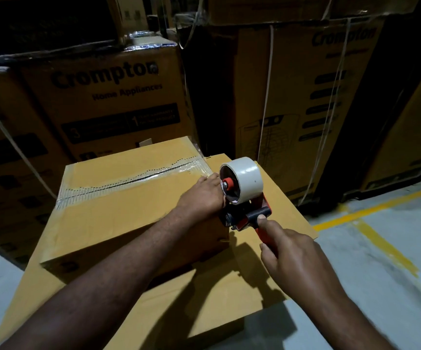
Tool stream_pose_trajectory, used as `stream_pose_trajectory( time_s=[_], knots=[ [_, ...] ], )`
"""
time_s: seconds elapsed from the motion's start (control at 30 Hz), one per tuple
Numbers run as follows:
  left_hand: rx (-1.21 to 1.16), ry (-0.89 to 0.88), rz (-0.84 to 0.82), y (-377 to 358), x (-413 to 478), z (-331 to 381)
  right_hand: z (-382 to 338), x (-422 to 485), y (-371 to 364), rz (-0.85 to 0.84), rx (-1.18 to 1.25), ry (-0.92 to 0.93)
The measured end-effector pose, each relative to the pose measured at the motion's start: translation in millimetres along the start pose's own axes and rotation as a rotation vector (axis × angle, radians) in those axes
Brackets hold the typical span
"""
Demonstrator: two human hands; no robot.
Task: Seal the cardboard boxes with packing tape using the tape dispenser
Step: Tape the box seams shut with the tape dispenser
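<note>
Taped small box (118, 218) atop large box (229, 299); right hand (297, 261) grips tape dispenser (244, 198).

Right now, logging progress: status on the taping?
Left grip pressing cardboard box edge. Right grip holds tape dispenser at that edge. Top seam taped. Nothing blocking.

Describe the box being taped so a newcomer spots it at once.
In front of the printed Crompton cartons lies a wide plain box. On it sits a smaller box, with the left hand on its right edge beside the dispenser. Only it has clear tape along its top seam.
</note>
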State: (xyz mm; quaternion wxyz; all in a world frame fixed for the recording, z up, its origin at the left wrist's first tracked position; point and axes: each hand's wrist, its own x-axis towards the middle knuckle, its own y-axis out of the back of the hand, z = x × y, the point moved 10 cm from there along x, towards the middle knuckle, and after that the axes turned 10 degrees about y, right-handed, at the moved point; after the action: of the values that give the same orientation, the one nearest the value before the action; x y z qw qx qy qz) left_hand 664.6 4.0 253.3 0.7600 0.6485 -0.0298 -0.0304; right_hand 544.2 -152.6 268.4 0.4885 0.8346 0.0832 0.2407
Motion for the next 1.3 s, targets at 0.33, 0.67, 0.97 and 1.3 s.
stream_pose_trajectory(
  time_s=[0.33, 0.67, 0.97, 1.3],
  knots=[
    [0.048, 0.001, -0.023, 0, 5, -4, 13, -3, -19, 0.036, 0.283, -0.155],
    [0.144, -0.016, 0.03, -10, 17, -12, 35, -13, -44, 0.019, 0.462, -0.275],
    [0.069, -0.076, -0.015, 1, 10, -49, 46, 7, -30, -0.04, 0.628, -0.32],
    [0.058, -0.13, -0.096, 1, -35, -106, 80, 70, -132, 0.09, 1.153, -0.513]
  ],
)
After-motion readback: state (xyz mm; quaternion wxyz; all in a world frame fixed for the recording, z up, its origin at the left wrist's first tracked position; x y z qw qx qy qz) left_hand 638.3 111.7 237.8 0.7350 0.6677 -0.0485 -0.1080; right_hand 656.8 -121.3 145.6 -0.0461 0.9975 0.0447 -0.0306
